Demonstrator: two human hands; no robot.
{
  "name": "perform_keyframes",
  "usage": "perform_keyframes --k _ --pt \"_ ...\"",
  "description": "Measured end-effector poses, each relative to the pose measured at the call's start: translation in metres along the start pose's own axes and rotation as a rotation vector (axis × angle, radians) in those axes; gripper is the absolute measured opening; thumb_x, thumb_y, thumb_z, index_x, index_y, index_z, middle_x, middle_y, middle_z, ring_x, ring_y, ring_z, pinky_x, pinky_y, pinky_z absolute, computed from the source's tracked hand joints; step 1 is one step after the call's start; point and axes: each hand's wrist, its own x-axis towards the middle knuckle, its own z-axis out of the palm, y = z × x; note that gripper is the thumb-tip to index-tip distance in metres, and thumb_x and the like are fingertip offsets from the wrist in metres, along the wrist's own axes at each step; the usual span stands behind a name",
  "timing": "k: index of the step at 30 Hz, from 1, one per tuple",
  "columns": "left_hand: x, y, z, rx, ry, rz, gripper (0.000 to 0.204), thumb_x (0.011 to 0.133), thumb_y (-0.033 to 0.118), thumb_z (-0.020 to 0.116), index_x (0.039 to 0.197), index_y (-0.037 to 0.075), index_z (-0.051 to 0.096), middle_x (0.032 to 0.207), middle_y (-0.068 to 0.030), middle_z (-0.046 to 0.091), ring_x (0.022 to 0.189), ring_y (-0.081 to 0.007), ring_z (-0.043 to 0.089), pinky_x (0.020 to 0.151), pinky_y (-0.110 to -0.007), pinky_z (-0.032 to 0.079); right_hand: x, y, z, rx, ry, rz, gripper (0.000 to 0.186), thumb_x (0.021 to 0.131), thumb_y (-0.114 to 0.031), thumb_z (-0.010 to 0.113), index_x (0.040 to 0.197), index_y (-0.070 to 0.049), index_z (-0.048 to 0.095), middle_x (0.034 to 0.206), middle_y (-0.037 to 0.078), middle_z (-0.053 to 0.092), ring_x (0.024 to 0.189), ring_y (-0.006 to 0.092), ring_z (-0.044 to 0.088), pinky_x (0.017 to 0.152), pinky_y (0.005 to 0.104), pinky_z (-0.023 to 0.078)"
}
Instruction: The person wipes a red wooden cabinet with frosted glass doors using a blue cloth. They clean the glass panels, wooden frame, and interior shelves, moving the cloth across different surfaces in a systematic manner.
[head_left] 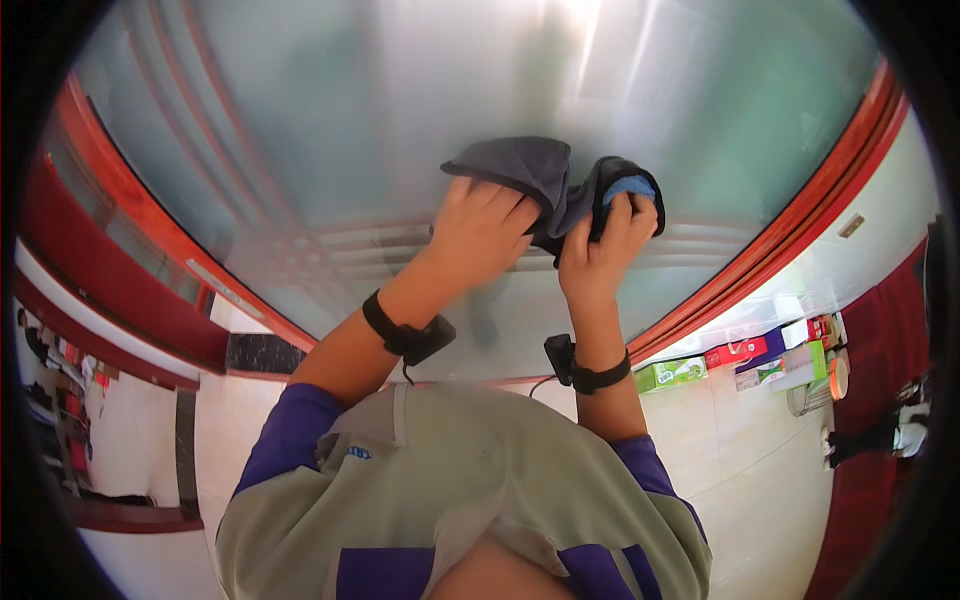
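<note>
A dark grey cloth (525,165) with black edging and a blue patch on its right part is bunched between my hands, in front of a frosted glass panel (440,90). My left hand (484,228) grips the cloth's left part, its fingertips tucked under a fold. My right hand (610,245) has its fingers curled over the right part, at the blue patch. Whether the cloth presses against the glass, I cannot tell for sure. Faint striped lines cross the glass behind both hands.
Red-brown wooden frames (150,215) border the glass on both sides. Down at the right, colourful boxes (735,352) stand on pale floor tiles (700,430) beside the wall. A dark red curtain-like surface (868,440) lies farther right. Black bands with small devices circle both wrists.
</note>
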Motion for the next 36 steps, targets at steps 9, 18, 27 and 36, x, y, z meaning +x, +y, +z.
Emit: perform_keyframes --k 9,18,27,36 --pt "-0.115 -0.008 -0.009 -0.083 -0.302 -0.182 0.028 0.074 0.017 0.066 0.101 0.011 0.068 0.105 -0.0048 0.066 0.1 -0.0246 0.062 0.084 -0.037 0.048 -0.133 -0.031 0.06 0.153 -0.305 -0.039 0.039 0.065 0.001 0.057 0.103 0.002 0.052 0.109 0.027 0.045 0.1 0.0457 0.043 0.09 0.0542 0.035" --pt "-0.135 -0.055 -0.05 0.035 -0.368 -0.078 0.032 0.072 0.022 0.068 0.103 0.015 0.07 0.107 -0.0035 0.066 0.098 -0.0233 0.061 0.08 -0.038 0.047 -0.098 -0.071 0.073 0.227 -0.324 -0.133 0.035 0.062 0.0 0.061 0.097 -0.002 0.056 0.101 0.023 0.046 0.092 0.0433 0.044 0.079 0.0519 0.036" --pt "-0.08 -0.075 -0.058 0.062 -0.034 -0.217 0.037 0.067 0.025 0.071 0.102 0.013 0.071 0.107 -0.0097 0.065 0.097 -0.0349 0.06 0.082 -0.048 0.046 -0.038 -0.092 0.097 0.099 -0.063 -0.251 0.033 0.063 -0.006 0.063 0.096 -0.007 0.059 0.111 0.021 0.047 0.094 0.0377 0.044 0.079 0.0478 0.035" --pt "-0.16 -0.054 -0.055 -0.324 -0.299 -0.467 0.027 0.08 0.014 0.064 0.106 0.013 0.065 0.093 -0.0072 0.068 0.086 -0.0333 0.064 0.065 -0.039 0.05 -0.166 -0.065 0.116 0.144 -0.325 -0.353 0.024 0.072 -0.011 0.06 0.094 -0.009 0.052 0.098 0.019 0.049 0.09 0.0393 0.046 0.078 0.0473 0.032"
